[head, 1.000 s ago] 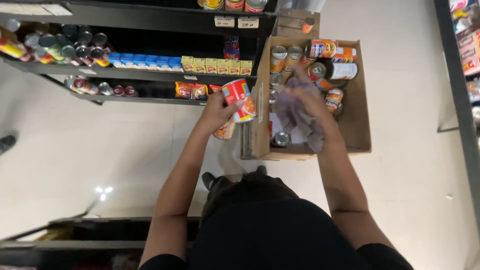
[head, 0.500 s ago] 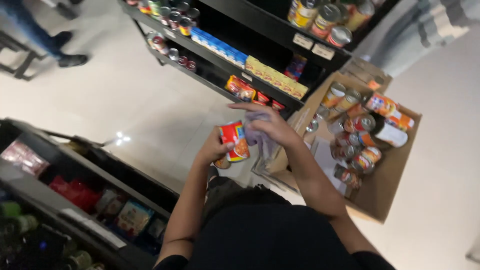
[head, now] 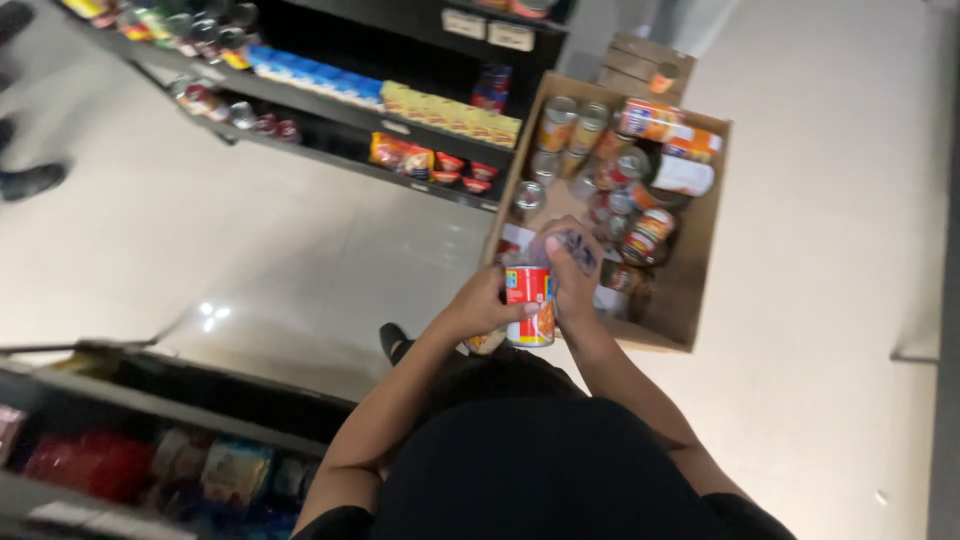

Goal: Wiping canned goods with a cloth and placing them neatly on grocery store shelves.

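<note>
Left hand (head: 487, 300): clenching one red can (head: 529, 306).
Right hand (head: 572, 262): gripping a blurred clear wrapper (head: 548, 243).
Cardboard box (head: 690, 290): at 1 o'clock, holding over a dozen cans.

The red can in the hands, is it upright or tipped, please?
Upright: the red can stands vertical in the left hand, its rim facing up.

A cardboard box (head: 700, 270) is sitting on the floor (head: 250, 250) at upper right, cans (head: 640, 160) lying inside; shelves (head: 330, 90) are running along the upper left, another shelf (head: 150, 440) at lower left.
</note>
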